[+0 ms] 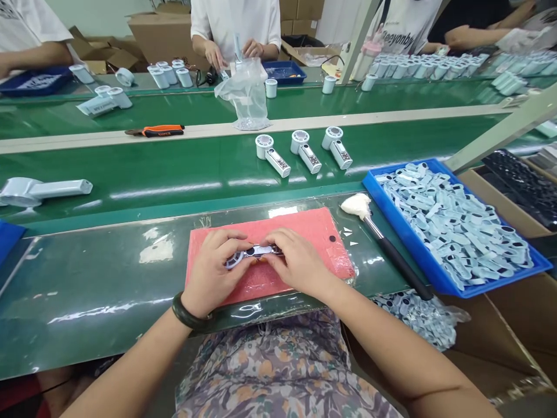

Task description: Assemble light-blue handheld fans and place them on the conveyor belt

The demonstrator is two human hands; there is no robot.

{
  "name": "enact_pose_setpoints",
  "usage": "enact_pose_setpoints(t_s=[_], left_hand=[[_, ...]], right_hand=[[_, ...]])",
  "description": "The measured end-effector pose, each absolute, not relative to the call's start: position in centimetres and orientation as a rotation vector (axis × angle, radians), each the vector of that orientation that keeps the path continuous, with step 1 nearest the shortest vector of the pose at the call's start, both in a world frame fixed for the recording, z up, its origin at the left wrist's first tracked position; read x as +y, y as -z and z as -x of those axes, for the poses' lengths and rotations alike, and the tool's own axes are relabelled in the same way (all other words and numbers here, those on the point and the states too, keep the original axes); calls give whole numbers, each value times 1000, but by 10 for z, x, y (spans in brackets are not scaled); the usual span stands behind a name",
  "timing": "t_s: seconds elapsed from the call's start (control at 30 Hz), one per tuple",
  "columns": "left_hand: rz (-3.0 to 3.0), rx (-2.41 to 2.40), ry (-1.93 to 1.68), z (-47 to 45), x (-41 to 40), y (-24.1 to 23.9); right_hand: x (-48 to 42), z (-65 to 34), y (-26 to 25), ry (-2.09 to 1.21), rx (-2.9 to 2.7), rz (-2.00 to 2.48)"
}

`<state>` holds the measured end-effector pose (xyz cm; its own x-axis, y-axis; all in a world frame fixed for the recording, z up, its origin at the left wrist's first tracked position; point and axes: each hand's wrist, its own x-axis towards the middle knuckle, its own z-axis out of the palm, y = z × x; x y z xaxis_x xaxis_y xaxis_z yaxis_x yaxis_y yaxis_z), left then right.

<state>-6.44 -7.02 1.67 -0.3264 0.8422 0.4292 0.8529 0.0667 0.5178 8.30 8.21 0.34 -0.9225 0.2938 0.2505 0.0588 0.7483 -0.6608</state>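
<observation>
One fan [252, 251] is held in both hands over the middle of the pink mat [319, 235]; whether it's actually resting on the mat can't be made out, since a good part of it is covered by fingers. Its round head is turned to the left and its handle to the right; the head end is pinched by the left hand [217, 264], thumb on the near side and fingers on the far side, with barely any gap beyond the fan's own thickness; the handle is gripped much the same way by the right hand [298, 258], so it's a snug hold from both ends. A dark bangle [191, 313] is worn on the left wrist.

The mat is laid on a green bench [108, 278]; just to the right of it a mallet [398, 260] is set down at a slant, its head wrapped in something white. Next to that, a blue tray [500, 283] is heaped with pale blue pieces [456, 223], and more are bagged below it.

Past the bench, three more fans [306, 152] are lined up on the belt [183, 168]; orange-handled pliers [161, 130] are left on the pale strip [313, 121] behind; farther back, parts are being handled by a co-worker [237, 20].
</observation>
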Motion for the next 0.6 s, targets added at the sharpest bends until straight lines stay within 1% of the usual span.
enact_pose_setpoints(t_s=[0.2, 0.4, 0.6], left_hand=[[1818, -2243, 1130, 64, -70, -14], [1805, -2210, 1117, 61, -70, -14], [1857, -2240, 1035, 62, -74, -18]], right_hand=[[83, -82, -4, -1264, -2497, 385], [74, -85, 5, -1268, -2360, 370], [80, -91, 0, -1297, -2386, 360]])
